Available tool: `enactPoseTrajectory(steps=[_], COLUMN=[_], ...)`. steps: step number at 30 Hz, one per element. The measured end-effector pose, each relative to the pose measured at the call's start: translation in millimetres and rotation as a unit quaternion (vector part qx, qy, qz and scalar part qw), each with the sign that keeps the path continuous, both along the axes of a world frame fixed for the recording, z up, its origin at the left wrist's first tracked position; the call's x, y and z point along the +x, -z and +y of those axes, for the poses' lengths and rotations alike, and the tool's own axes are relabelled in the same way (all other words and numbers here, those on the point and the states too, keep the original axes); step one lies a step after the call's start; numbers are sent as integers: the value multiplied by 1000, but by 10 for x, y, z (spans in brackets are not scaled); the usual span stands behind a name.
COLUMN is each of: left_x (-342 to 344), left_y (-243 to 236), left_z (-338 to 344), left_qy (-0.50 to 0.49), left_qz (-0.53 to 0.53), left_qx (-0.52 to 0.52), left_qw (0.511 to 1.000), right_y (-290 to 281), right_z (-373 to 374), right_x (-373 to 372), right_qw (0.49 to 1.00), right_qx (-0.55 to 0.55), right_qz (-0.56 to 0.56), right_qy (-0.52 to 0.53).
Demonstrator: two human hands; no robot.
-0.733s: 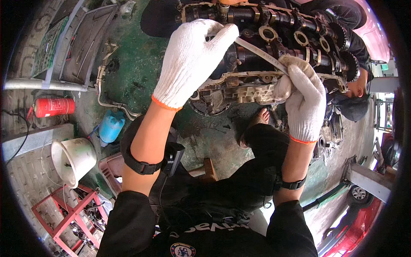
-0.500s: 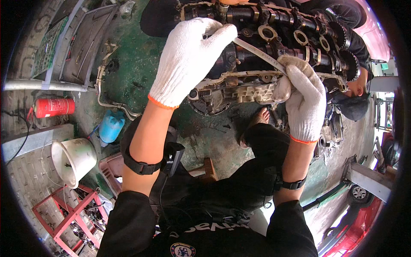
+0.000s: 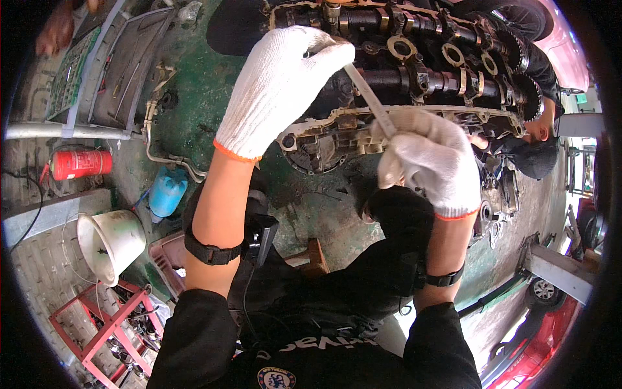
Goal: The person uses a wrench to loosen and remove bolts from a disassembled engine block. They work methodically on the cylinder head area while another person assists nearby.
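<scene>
so the flat metal bar [image 3: 370, 97] hangs slanted between both gloves, just in front of the engine [image 3: 421, 81]. left hand [image 3: 278, 87] has thumb and fingers together on its upper end, right hand [image 3: 431, 159] is curled around the lower end. the engine's pale front edge [image 3: 453, 111] runs right by the right glove, can't tell if they touch. left of the grip there's some room over the green floor [image 3: 210, 97] before the bent pipe [image 3: 151, 123].

count: one bar, two gloves, two toothed sprockets [image 3: 528, 97] right of the grip.

a co-worker in a dark cap [image 3: 532, 160] is right of the right glove, at the engine's end. way left of the grip: one red extinguisher [image 3: 81, 165], one blue jug [image 3: 168, 192], one white bucket [image 3: 116, 241]. the person's knee [image 3: 402, 211] sits just below the right glove.
</scene>
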State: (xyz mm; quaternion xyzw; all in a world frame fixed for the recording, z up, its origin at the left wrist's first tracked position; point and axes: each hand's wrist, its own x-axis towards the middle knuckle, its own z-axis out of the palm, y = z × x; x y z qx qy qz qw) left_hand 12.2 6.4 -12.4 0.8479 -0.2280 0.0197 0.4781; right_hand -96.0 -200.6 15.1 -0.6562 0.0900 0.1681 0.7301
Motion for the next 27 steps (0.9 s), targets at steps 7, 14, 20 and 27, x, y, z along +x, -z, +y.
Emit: enactPoseTrajectory(steps=[7, 14, 20, 27], left_x=[22, 2, 6, -2], left_y=[39, -5, -15, -31], left_z=[-41, -4, 37, 6], left_qy=[6, 4, -41, -31], left_qz=[25, 59, 71, 48], left_qx=[-59, -120, -76, -58], left_qw=[998, 991, 994, 997], right_y=[197, 129, 23, -40], right_z=[707, 698, 380, 180], right_x=[-50, -78, -74, -115], right_qw=[973, 976, 999, 991], right_qx=[210, 196, -20, -11], right_qz=[49, 41, -6, -33], right_qy=[-81, -87, -35, 126])
